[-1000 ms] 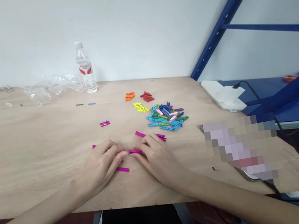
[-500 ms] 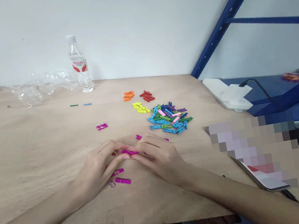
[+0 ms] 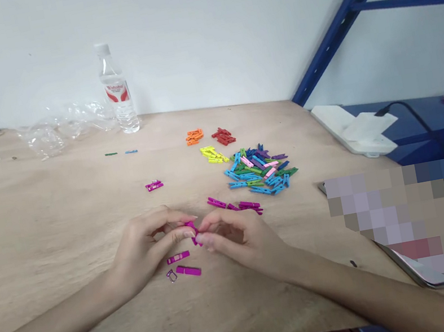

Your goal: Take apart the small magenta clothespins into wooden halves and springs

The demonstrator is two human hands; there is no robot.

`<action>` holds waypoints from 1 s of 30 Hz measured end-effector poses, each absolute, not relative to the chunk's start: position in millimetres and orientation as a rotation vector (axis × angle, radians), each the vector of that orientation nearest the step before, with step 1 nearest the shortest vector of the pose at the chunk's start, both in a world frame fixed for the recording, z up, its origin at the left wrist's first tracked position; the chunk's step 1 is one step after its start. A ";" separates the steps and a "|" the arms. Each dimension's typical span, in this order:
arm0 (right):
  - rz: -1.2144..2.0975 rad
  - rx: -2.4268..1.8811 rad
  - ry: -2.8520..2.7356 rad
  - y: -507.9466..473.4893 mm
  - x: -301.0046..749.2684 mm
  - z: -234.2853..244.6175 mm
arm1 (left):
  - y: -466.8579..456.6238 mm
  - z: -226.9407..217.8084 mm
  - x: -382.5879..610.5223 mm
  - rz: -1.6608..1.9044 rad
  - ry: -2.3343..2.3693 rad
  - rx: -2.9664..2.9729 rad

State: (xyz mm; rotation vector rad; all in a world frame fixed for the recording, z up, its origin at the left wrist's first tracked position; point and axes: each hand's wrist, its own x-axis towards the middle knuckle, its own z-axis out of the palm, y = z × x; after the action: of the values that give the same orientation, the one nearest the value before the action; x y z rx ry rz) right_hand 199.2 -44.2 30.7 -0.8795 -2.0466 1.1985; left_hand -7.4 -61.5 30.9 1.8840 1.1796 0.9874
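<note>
Got a small magenta peg (image 3: 193,233) pinched between the fingertips of the left grip (image 3: 151,250) and the right grip (image 3: 238,237), both clenched on it, low over the wooden surface (image 3: 42,220) toward the near edge. Right below the peg, lying loose on the wood: two magenta peg halves (image 3: 178,258) and a tiny metal spring (image 3: 171,276) just beside them. Just past the right grip, a few more magenta pegs (image 3: 235,207). Farther right, a mixed pile (image 3: 259,171) of coloured pegs, then a yellow bunch (image 3: 212,155), an orange bunch (image 3: 194,136) and a red bunch (image 3: 223,137) beyond it. Way off at the far left by the wall, a water bottle (image 3: 116,90) next to some crumpled clear plastic (image 3: 56,129).
</note>
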 end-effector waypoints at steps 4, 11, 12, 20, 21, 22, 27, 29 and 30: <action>1.260 -0.924 -2.011 -43.8 199.7 35.3 | -58.0 29.9 -8.8 0.957 1.163 1.833; 1.200 -1.019 -2.016 -44.3 199.3 34.9 | -55.7 29.0 -6.7 0.963 1.191 1.718; 1.198 -1.029 -2.013 -44.3 199.2 34.6 | -55.6 28.9 -6.4 0.958 1.197 1.703; 1.293 -0.978 -1.822 -44.7 196.6 25.1 | -57.0 29.6 -1.5 0.921 1.208 1.592; 1.305 -0.962 -1.806 -44.8 196.0 24.1 | -57.7 30.0 -0.5 0.916 1.219 1.577; 1.313 -0.956 -1.799 -44.8 195.5 23.2 | -58.3 30.3 0.5 0.913 1.234 1.570; 1.251 -0.986 -1.835 -45.9 193.4 21.3 | -59.1 29.6 3.6 0.878 1.248 1.587; 1.178 -1.000 -1.869 -47.4 192.4 21.5 | -58.2 29.0 4.1 0.865 1.245 1.592; 1.141 -1.006 -1.886 -48.4 192.0 21.6 | -57.9 28.8 4.3 0.858 1.244 1.597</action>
State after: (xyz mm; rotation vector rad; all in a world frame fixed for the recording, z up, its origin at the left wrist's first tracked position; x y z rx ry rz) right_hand 192.0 -48.4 21.6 -1.0062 -1.8859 1.1415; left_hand 4.3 -57.9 28.8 1.5972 1.2443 0.8583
